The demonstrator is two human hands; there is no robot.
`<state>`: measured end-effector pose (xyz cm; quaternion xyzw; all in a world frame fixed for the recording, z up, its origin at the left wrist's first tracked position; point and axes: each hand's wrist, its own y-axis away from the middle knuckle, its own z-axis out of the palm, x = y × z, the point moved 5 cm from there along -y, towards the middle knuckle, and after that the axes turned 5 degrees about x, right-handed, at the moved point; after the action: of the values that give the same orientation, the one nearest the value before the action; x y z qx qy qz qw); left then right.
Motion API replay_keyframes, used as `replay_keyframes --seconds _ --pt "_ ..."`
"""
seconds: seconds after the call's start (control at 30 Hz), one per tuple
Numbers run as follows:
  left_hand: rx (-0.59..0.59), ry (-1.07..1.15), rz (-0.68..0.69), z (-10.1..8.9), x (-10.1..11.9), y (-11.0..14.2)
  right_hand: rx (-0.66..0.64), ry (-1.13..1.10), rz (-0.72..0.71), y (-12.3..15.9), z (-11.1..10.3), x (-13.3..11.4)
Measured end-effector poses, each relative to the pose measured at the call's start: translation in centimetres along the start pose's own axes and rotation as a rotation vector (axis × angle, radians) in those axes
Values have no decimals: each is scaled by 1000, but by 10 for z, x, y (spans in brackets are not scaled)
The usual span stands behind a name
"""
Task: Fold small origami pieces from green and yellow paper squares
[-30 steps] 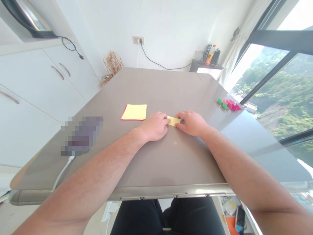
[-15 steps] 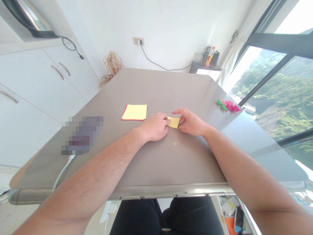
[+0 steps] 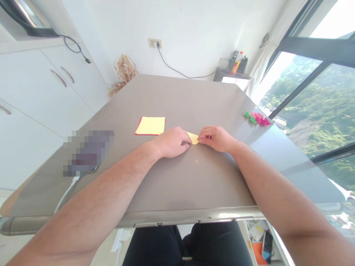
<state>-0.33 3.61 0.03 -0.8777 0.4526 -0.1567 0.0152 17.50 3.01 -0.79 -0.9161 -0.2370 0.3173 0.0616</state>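
Observation:
A small piece of folded yellow paper (image 3: 193,138) lies on the table between my hands. My left hand (image 3: 173,143) is closed over its left end, fingers curled and thumb alongside, hiding that part. With thumb and fingertips, my right hand (image 3: 216,139) pinches the paper's right edge, where a corner looks bent. Left of my hands rests a stack of square paper (image 3: 151,126), yellow on top with red showing at the edges. Several small folded pink paper pieces (image 3: 260,119) and green paper pieces (image 3: 253,120) sit near the table's right edge.
A blurred-out dark device (image 3: 90,153) with a white cable (image 3: 65,192) lies on the left of the grey table (image 3: 180,184). An open drawer (image 3: 259,236) is below the front edge at right. Bottles (image 3: 236,62) stand on a small cabinet beyond the far edge.
My right hand's fingers have closed from a spread pose onto the paper's right edge, and less of the paper shows. The view has shifted slightly.

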Motion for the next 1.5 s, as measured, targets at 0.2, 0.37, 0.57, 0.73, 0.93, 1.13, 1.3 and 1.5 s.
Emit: replay_keyframes --seconds 0.2,0.37,0.57,0.73,0.93,1.13,1.3,1.5 --pt "-21 -24 32 0 6 0 -2 26 113 -2 -1 6" --pt "-52 -47 13 0 9 0 -14 16 219 -6 0 10" --pt "-66 -87 15 0 13 0 -27 59 312 -12 0 11" --pt "-63 -73 15 1 11 2 -67 69 362 -17 1 10" --pt "-44 -24 58 0 15 3 -83 129 414 -24 7 13" --pt "-74 7 30 -1 20 4 -75 178 455 -27 10 14" --pt "-78 2 23 -2 21 5 -76 188 486 -28 11 13" --pt "-75 -11 25 -3 21 5 -75 200 504 -28 11 12"
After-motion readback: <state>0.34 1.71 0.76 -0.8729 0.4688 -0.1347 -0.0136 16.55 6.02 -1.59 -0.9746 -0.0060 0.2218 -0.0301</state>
